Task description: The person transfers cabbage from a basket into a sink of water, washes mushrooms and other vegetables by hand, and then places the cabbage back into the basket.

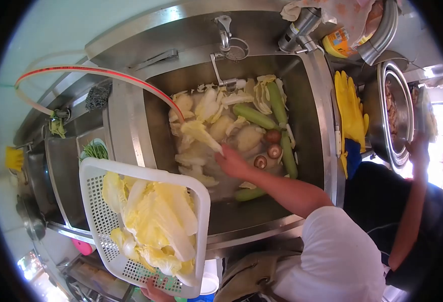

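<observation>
My right hand (233, 162) reaches over the metal sink (186, 219) with its fingers closed on the tip of a pale yellow napa cabbage leaf (201, 135). In the cloudy water around it float more cabbage leaves, several long green gourds (254, 116), round reddish-brown vegetables (274, 150) and large pale yellowish lumps (249, 137). At the lower left, my left hand (157, 292) grips the near rim of a white plastic basket (97, 201), its fingers partly hidden. Long napa cabbage leaves (161, 219) are heaped in the basket, which is tilted beside the sink.
A red-striped hose (126, 75) arches from the left into the water. A faucet (225, 32) stands behind the sink. Yellow rubber gloves (349, 108) hang at the right edge. Beyond, a person in black stands by a steel bowl (410, 121). Greens (95, 151) lie behind the basket.
</observation>
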The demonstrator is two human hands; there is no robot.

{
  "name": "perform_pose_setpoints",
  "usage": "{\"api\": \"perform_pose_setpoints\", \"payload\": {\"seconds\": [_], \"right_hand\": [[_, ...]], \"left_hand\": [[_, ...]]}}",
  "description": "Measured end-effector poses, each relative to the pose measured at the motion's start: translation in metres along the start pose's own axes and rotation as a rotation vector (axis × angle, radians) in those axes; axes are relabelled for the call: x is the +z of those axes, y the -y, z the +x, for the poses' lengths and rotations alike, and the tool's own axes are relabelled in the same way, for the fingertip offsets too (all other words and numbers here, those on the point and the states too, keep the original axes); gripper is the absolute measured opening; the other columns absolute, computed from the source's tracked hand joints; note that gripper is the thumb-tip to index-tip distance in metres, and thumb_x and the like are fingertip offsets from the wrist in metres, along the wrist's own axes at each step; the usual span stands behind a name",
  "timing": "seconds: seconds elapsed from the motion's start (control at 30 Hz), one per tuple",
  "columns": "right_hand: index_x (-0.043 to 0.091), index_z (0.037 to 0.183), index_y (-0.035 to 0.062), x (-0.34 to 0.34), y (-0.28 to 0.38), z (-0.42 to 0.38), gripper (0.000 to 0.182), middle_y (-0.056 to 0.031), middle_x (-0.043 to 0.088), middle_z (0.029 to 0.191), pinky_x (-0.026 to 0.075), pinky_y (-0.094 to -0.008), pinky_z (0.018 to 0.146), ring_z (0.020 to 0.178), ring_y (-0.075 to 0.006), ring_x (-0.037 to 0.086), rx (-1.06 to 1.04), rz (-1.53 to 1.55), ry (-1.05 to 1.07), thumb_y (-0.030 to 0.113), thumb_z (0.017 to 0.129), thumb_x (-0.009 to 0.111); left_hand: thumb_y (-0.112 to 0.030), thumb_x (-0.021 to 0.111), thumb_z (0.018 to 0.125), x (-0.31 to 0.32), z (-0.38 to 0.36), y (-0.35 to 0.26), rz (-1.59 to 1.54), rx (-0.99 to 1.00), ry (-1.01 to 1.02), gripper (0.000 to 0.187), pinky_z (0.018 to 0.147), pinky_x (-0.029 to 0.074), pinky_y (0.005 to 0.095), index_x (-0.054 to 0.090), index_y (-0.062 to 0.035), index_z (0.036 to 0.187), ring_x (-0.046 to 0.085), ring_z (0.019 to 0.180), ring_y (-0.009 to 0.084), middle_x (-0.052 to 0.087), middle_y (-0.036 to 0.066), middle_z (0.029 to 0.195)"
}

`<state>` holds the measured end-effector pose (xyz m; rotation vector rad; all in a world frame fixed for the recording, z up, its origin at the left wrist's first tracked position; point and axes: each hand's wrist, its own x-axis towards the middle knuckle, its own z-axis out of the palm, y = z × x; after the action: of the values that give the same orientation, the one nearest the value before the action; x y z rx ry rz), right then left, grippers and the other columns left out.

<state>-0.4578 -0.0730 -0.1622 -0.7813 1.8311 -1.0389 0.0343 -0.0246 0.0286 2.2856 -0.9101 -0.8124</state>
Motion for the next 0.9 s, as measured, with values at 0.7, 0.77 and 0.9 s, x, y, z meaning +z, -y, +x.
{"api": "perform_pose_setpoints", "payload": {"seconds": [0.7, 0.77, 0.9], "right_hand": [[0.062, 0.096, 0.0074, 0.07, -0.083, -0.004, 0.027, -0.0121, 0.063, 0.078, 0.05, -0.0441, 0.064, 0.073, -0.0283, 0.063, 0.652, 0.953, 0.025, 0.033, 0.089, 0.055], [0.062, 0.097, 0.0082, 0.071, -0.069, -0.017, 0.028, -0.0108, 0.063, 0.077, 0.051, -0.0433, 0.062, 0.071, -0.027, 0.063, 0.653, 1.065, -0.019, 0.034, 0.09, 0.055], [0.059, 0.094, 0.0113, -0.01, -0.013, -0.018, 0.028, -0.0036, 0.058, 0.07, 0.047, -0.0358, 0.05, 0.059, -0.0182, 0.059, 0.5, 0.767, -0.009, 0.038, 0.094, 0.05]], "left_hand": [[-0.003, 0.055, 0.075, 0.017, -0.013, -0.001, -0.435, -0.071, -0.011, 0.035, 0.06, 0.053, 0.0344, 0.051, -0.0018, 0.11, 0.062, 0.073, 0.019, 0.063, 0.01, 0.09], [-0.003, 0.054, 0.076, 0.016, -0.019, -0.012, -0.478, -0.103, 0.009, 0.034, 0.053, 0.054, 0.034, 0.051, -0.0045, 0.11, 0.062, 0.072, 0.0193, 0.062, 0.009, 0.089], [-0.003, 0.053, 0.077, 0.017, -0.017, -0.007, -0.497, -0.036, 0.016, 0.033, 0.053, 0.053, 0.0341, 0.052, -0.0043, 0.11, 0.061, 0.074, 0.0189, 0.062, 0.009, 0.092]]}}
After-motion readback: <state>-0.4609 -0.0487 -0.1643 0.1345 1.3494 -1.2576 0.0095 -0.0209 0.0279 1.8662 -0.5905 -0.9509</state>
